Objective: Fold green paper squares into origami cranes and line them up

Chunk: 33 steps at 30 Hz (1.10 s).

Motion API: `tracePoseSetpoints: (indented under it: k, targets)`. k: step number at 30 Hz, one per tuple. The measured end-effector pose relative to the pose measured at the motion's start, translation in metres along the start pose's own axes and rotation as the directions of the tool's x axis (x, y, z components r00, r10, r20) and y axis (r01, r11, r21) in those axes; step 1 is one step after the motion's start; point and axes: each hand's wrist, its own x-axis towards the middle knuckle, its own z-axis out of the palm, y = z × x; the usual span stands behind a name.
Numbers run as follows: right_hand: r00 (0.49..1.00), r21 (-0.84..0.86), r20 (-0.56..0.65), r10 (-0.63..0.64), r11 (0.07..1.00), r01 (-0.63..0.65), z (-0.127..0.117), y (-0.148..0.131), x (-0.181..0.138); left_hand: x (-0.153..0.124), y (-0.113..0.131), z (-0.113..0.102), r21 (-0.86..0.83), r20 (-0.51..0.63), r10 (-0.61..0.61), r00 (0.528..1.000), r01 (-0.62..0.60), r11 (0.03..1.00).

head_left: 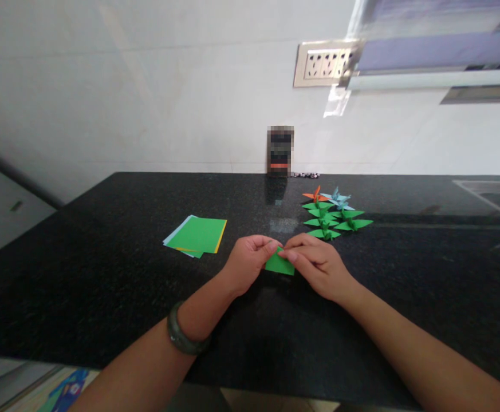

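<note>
A folded piece of green paper (279, 264) lies on the black stone counter (103, 274) between my two hands. My left hand (248, 262) pinches its left upper edge with curled fingers. My right hand (316, 263) presses and pinches its right side, fingers closed over the fold. A dark bangle sits on my left wrist. Most of the paper's top edge is hidden under my fingertips.
A small stack of coloured paper sheets (196, 235), green on top, lies to the left. Several folded paper cranes (333, 214), mostly green with an orange and a light blue one, sit behind my right hand. A dark box (280, 150) stands against the wall below a socket panel (325, 63).
</note>
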Motion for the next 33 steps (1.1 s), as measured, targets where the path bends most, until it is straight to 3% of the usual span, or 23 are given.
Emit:
tracePoseSetpoints:
  k: [3,7,16,21,29,33]
  targets:
    - [0.964,0.069,-0.102,0.246,0.968,-0.240,0.007,0.001,-0.001,-0.001,0.001,0.001,0.079,-0.047,0.069,0.997,-0.065,0.995]
    - [0.915,0.133,-0.036,0.403,0.909,-0.395,0.013,0.007,-0.003,-0.002,0.002,0.002,0.146,-0.082,0.119,0.990,-0.106,0.984]
    - [0.866,0.295,0.021,0.500,0.824,-0.484,0.013,0.009,-0.002,-0.001,0.002,0.003,0.213,-0.109,0.173,0.979,-0.147,0.966]
    - [0.829,0.278,0.080,0.554,0.786,-0.552,0.012,0.010,-0.001,-0.003,0.003,0.003,0.242,-0.112,0.198,0.974,-0.166,0.956]
    - [0.850,0.205,0.059,0.524,0.827,-0.524,0.010,0.006,0.000,0.000,-0.001,0.003,0.224,-0.043,0.162,0.986,-0.148,0.963]
    - [0.868,0.205,0.079,0.491,0.844,-0.496,0.011,0.004,-0.001,-0.001,-0.002,0.002,0.268,-0.093,0.178,0.980,-0.147,0.952]
